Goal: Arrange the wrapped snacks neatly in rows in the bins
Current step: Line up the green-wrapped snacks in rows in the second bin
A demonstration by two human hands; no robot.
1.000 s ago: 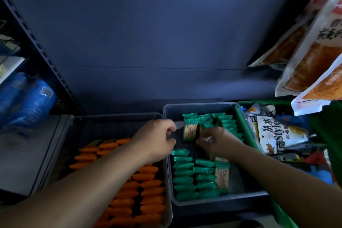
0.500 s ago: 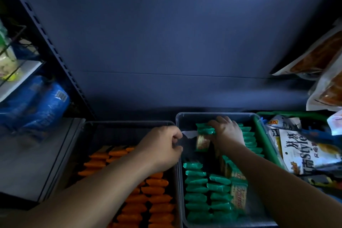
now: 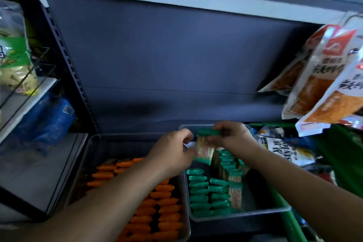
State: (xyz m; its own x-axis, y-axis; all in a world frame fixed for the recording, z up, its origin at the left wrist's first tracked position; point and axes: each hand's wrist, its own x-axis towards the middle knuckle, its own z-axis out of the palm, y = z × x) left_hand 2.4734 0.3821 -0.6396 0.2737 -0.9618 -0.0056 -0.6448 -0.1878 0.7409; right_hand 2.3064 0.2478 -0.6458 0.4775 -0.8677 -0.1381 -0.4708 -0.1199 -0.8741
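Note:
Two clear bins sit side by side on the shelf. The left bin (image 3: 94, 143) holds rows of orange wrapped snacks (image 3: 163, 210). The right bin (image 3: 255, 213) holds rows of green wrapped snacks (image 3: 200, 192). Over the far end of the right bin, my right hand (image 3: 233, 137) pinches the green top of a green snack pack (image 3: 204, 149), which hangs upright. My left hand (image 3: 172, 151) is curled at the pack's left edge, fingertips pinching it. More green packs stand in a row beneath my right wrist, partly hidden.
A green basket (image 3: 288, 220) with mixed snack bags stands right of the bins. Large orange-and-white bags (image 3: 322, 88) hang at the upper right. A shelf upright (image 3: 70, 64) and a lower grey shelf (image 3: 35, 173) lie to the left, with blue packs (image 3: 45, 121) behind.
My right hand has lifted a green pack up at the far end of the right bin, and my left hand has moved right onto it. The camera tilted upward.

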